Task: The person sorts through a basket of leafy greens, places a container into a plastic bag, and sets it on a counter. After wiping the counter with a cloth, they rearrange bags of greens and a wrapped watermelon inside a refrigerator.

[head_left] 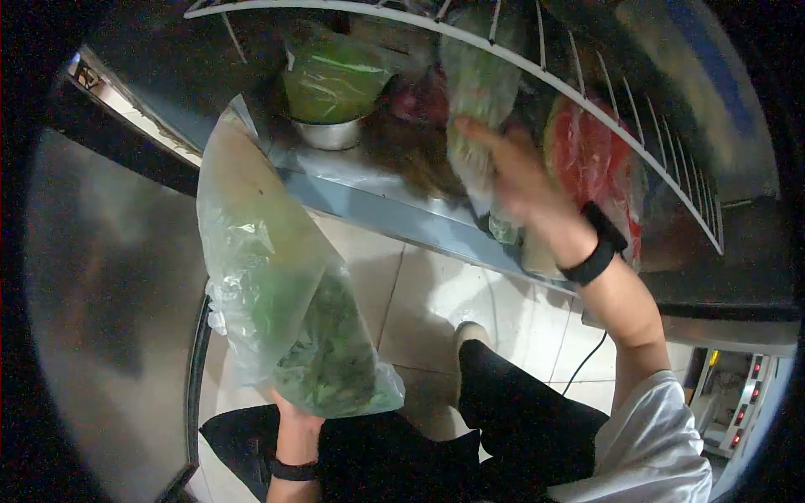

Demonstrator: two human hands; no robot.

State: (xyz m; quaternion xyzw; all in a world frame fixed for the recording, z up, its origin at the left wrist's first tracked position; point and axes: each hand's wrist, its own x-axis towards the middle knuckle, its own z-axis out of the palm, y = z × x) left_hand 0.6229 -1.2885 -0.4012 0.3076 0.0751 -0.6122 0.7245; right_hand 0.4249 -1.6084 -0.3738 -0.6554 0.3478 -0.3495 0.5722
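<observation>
My left hand (295,419) is under a cloudy plastic bag (251,251) and a second bag of leafy greens (331,344), gripping them from below. Its fingers are hidden behind the plastic. Both bags rise together in front of the fridge opening. My right hand (528,180) reaches into the fridge, blurred by motion, its fingers stretched over a long clear bag of green stalks (474,126). That bag lies at the front of the fridge floor. Right of this hand is a bag of red produce (587,151).
A white wire shelf (470,35) arches over the opening. Below it, a metal bowl (329,134) holds a bag of green produce (335,84), with a dark red bundle (422,96) alongside. The fridge door (117,310) stands at left; my legs are on the tiled floor (419,293).
</observation>
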